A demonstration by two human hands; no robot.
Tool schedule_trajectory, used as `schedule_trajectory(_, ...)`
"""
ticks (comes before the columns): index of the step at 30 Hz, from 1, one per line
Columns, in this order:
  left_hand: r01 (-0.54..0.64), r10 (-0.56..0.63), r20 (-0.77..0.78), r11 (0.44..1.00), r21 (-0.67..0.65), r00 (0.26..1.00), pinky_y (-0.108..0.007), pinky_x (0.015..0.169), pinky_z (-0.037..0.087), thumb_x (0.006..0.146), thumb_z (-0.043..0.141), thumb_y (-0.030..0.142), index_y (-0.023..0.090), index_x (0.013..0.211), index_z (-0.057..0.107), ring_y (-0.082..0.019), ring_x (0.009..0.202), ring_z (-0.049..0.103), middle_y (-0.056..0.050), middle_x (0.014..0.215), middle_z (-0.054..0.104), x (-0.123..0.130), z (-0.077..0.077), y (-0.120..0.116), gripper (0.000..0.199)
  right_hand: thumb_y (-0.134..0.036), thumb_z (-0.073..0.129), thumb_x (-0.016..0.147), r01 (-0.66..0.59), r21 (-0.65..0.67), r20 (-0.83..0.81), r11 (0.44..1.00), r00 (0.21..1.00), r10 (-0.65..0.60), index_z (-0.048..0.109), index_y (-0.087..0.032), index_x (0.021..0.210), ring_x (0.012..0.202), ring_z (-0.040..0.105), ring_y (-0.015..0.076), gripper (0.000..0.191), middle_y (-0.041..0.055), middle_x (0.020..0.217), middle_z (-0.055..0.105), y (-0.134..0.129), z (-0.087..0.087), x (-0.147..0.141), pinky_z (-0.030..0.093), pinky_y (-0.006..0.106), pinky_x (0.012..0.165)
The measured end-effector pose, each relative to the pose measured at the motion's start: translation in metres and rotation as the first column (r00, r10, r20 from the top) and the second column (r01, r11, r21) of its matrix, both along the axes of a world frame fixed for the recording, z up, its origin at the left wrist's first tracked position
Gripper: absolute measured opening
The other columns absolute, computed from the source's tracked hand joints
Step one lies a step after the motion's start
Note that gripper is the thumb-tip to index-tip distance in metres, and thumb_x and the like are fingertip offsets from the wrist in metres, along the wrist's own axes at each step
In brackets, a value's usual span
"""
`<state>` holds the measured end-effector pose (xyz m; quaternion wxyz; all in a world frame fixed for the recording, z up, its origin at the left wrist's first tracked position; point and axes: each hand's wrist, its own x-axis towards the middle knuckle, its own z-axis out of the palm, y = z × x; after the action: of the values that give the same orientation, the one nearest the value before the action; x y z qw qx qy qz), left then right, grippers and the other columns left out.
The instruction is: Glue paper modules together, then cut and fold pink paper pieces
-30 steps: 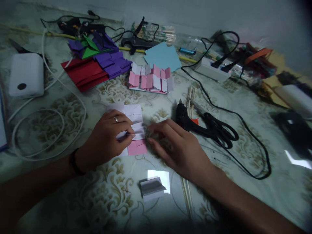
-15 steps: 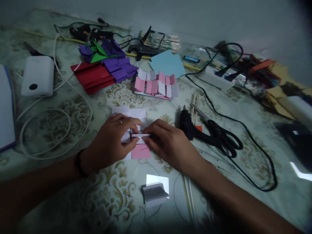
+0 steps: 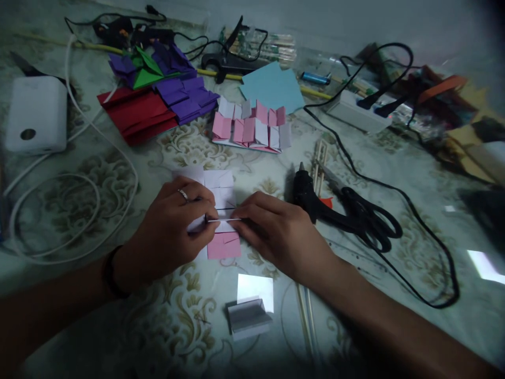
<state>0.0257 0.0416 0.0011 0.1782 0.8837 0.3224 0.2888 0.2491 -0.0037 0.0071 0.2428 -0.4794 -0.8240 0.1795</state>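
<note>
Folded white paper (image 3: 223, 223) is pinched by both hands, its left end in the grip of the left hand (image 3: 175, 218), its right end in that of the right hand (image 3: 282, 231). White and pink paper squares (image 3: 224, 246) are spread around it on the patterned tabletop (image 3: 158, 331).

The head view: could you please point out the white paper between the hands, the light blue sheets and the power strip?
White paper (image 3: 224, 226), head view, on its near face.
Light blue sheets (image 3: 273, 87), head view, upper surface.
Power strip (image 3: 356, 115), head view, white casing.
</note>
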Motion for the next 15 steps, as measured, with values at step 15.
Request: schedule_trajectory(15,0.023,-0.023,-0.008,0.999,0.034,1.0,-0.047,0.097,0.054,0.094,0.065,0.01,0.023,0.083,0.068,-0.026,0.098,0.064,-0.003,0.094,0.076,-0.0007,-0.0007,0.0015,0.017,-0.026,0.059,0.108,-0.017,0.095,-0.013,0.995,1.0,0.019,0.071,-0.017,0.103,0.096,0.068,0.0245,0.016,0.0118,0.102,0.074,-0.0006,-0.0028,-0.0096,0.059,0.038,0.083)
